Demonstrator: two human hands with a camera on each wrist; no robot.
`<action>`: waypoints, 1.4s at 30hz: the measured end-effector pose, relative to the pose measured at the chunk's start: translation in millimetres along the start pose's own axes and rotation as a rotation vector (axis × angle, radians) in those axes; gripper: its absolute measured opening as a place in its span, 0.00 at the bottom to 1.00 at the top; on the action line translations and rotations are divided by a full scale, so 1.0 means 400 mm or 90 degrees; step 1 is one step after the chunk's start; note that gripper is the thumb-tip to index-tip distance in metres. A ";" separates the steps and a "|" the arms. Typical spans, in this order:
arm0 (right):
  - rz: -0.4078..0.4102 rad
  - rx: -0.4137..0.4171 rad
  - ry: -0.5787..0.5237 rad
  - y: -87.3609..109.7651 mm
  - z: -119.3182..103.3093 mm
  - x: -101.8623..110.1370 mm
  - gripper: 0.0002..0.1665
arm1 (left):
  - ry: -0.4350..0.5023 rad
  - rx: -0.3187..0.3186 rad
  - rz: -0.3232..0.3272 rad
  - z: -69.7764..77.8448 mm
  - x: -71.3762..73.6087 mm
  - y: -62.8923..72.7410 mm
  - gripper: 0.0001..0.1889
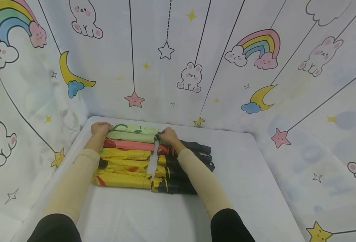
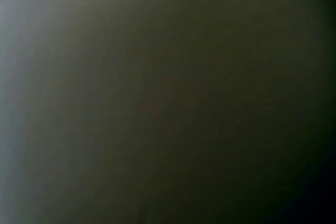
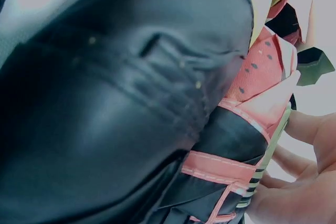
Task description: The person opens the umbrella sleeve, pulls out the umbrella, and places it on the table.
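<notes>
Several folded fabric bundles lie side by side in the head view. Farthest away is a pale green bundle (image 1: 132,134), with a red bundle (image 1: 132,145) and several yellow bundles (image 1: 123,181) nearer. My left hand (image 1: 101,127) grips the green bundle's left end with curled fingers. At its other end, my right hand (image 1: 168,136) pinches the edge, over a dark green patch. In the right wrist view, the right hand's fingers (image 3: 302,161) bend at a green-striped edge beside red seed-dotted fabric (image 3: 260,69). The left wrist view is dark and blurred.
Darker lengths with black ends (image 1: 178,185) lie to the right, partly under the right forearm. A pale strip (image 1: 153,161) shows between them and the coloured lengths. The white table (image 1: 241,168) meets a printed cloth backdrop (image 1: 111,67) at the back and sides.
</notes>
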State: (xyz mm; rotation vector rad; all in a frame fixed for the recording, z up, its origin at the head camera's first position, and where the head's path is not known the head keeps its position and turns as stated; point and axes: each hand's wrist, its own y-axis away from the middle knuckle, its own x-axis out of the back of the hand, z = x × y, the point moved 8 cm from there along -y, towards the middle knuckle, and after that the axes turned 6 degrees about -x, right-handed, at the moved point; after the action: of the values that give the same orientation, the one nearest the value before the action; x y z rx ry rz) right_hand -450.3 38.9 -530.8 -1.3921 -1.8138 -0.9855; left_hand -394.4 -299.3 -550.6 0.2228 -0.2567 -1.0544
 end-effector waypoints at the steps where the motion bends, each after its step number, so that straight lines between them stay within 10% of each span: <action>1: -0.001 0.000 0.002 -0.002 0.001 -0.001 0.23 | -0.001 0.003 -0.002 -0.001 0.000 0.002 0.28; 11: -0.034 0.037 -0.028 -0.018 0.017 -0.009 0.26 | -0.001 0.016 -0.007 -0.008 0.004 0.006 0.27; 42: -0.095 -0.019 -0.585 -0.006 0.020 0.001 0.38 | -0.010 0.022 -0.011 -0.020 0.004 0.008 0.28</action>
State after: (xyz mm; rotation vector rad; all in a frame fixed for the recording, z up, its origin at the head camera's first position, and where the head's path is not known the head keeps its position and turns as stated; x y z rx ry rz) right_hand -453.1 45.6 -534.9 -1.9353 -2.5759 -0.4345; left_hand -388.4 -298.9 -556.8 0.2479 -0.2884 -1.0701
